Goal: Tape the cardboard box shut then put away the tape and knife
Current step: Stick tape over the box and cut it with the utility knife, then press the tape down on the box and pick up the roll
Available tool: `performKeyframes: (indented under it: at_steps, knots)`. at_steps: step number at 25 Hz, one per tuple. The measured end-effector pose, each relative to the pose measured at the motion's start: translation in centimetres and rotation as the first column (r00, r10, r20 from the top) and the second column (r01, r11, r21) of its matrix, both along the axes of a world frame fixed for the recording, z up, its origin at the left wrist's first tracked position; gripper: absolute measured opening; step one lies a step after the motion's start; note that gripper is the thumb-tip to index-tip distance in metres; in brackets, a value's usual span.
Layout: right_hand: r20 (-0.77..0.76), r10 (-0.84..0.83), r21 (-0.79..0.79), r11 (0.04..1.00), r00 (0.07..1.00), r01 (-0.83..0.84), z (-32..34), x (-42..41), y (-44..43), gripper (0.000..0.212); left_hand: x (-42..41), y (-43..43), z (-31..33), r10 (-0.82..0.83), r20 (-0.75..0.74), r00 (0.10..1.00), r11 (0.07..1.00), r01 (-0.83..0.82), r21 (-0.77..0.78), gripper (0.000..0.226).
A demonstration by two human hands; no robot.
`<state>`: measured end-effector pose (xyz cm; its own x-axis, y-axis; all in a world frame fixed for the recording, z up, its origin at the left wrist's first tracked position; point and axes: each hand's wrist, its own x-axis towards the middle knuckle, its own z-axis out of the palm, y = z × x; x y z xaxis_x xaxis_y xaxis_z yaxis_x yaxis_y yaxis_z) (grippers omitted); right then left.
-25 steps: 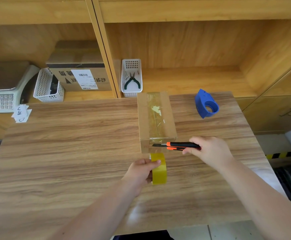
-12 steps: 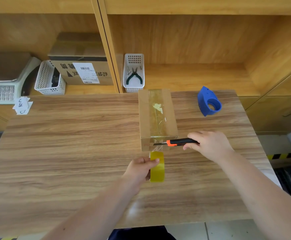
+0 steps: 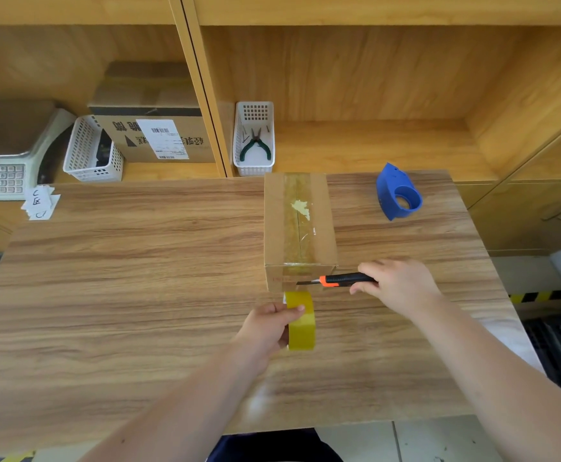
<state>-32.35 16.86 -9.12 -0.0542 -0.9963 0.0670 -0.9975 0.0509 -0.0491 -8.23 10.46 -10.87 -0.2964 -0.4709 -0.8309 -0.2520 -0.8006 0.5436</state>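
Note:
A narrow cardboard box (image 3: 274, 225) lies lengthwise on the wooden table (image 3: 132, 268), with a clear tape strip running along its top seam and over its near face. My left hand (image 3: 267, 326) grips a yellowish tape roll (image 3: 302, 323) standing on edge just in front of the box. My right hand (image 3: 397, 286) holds a black-and-orange utility knife (image 3: 342, 279), its blade against the box's near face just above the roll.
A blue tape dispenser (image 3: 397, 194) sits on the table at the back right. On the shelf behind are a white basket (image 3: 255, 165) with pliers, another white basket (image 3: 87, 155), a labelled carton (image 3: 159, 136) and a scale (image 3: 2, 176). Paper slips (image 3: 39, 203) lie near the scale.
The knife blade has stayed at the box's near face, shifting slightly right, and the roll has stayed just in front of the box. My head has tilted up a little.

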Motion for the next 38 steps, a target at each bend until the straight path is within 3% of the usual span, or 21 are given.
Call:
performKeyframes:
  at_steps: [4,8,10,12,14,16,19,22,24,25,26,28,30,32,33,35,38]
  knots:
    - [0.251,-0.287,0.346,0.918,0.924,0.191,-1.8,1.2,1.0,0.036,0.3,0.3,-1.0,-0.054,0.044,0.998,0.994,0.058,-0.088,0.027]
    - [0.444,-0.514,0.554,0.801,0.734,0.226,-6.7,3.3,3.7,0.020,1.2,0.8,-2.3,-0.220,0.253,0.942,0.893,0.299,-0.336,0.020]
    - [0.488,-0.627,0.582,0.752,0.607,0.309,-8.4,4.9,4.9,0.016,2.0,1.1,-3.5,-0.353,0.415,0.838,0.736,0.523,-0.430,0.020]
    - [0.526,-0.687,0.572,0.722,0.502,0.389,-9.8,6.3,5.6,0.018,2.8,1.2,-4.6,-0.453,0.585,0.673,0.507,0.734,-0.452,0.024]
    - [0.515,-0.725,0.560,0.688,0.457,0.461,-10.9,7.3,5.9,0.017,3.3,1.0,-5.1,-0.464,0.732,0.500,0.287,0.866,-0.409,0.033]
    - [0.509,-0.751,0.546,0.659,0.420,0.517,-12.0,7.8,6.1,0.017,3.5,1.2,-5.3,-0.444,0.820,0.362,0.142,0.932,-0.334,0.042]
    - [0.489,-0.767,0.514,0.638,0.415,0.574,-13.1,8.1,6.5,0.020,3.8,1.8,-6.3,-0.412,0.887,0.207,-0.007,0.973,-0.231,0.054]
    - [0.456,-0.770,0.479,0.636,0.448,0.605,-13.3,8.0,6.6,0.025,4.1,1.9,-7.3,-0.402,0.905,0.141,-0.078,0.979,-0.187,0.060]
    - [0.473,-0.758,0.460,0.647,0.448,0.609,-13.4,7.8,6.5,0.027,4.2,1.9,-7.3,-0.418,0.896,0.149,-0.102,0.973,-0.209,0.054]
    - [0.489,-0.751,0.457,0.654,0.444,0.603,-13.1,7.6,6.5,0.029,4.3,1.7,-7.2,-0.435,0.879,0.196,-0.088,0.962,-0.257,0.047]
    - [0.491,-0.736,0.450,0.672,0.466,0.588,-13.0,7.4,6.4,0.034,4.5,1.2,-6.9,-0.462,0.842,0.278,-0.036,0.943,-0.331,0.040]
    - [0.427,-0.642,0.392,0.766,0.637,0.510,-11.8,6.9,6.1,0.051,5.2,-0.3,-6.1,-0.488,0.717,0.497,0.136,0.855,-0.500,0.037]
    - [0.375,-0.486,0.272,0.872,0.789,0.408,-9.6,6.1,5.1,0.065,6.0,-2.6,-4.7,-0.403,0.619,0.674,0.272,0.734,-0.622,0.055]
    - [0.394,-0.359,0.149,0.933,0.846,0.327,-6.8,5.4,3.6,0.070,6.1,-5.0,-2.9,-0.309,0.603,0.735,0.306,0.677,-0.669,0.084]
    - [0.406,-0.302,0.100,0.953,0.863,0.286,-5.4,5.2,2.7,0.071,5.7,-5.8,-1.9,-0.273,0.637,0.721,0.253,0.693,-0.675,0.095]
    - [0.403,-0.193,0.035,0.980,0.895,0.195,-3.3,5.1,0.8,0.070,4.2,-6.9,0.0,-0.182,0.732,0.657,0.041,0.749,-0.662,0.106]
    - [0.298,-0.028,0.019,1.000,0.954,0.023,-1.5,5.6,-2.2,0.070,1.3,-7.2,1.2,-0.125,0.831,0.542,-0.202,0.806,-0.556,0.102]
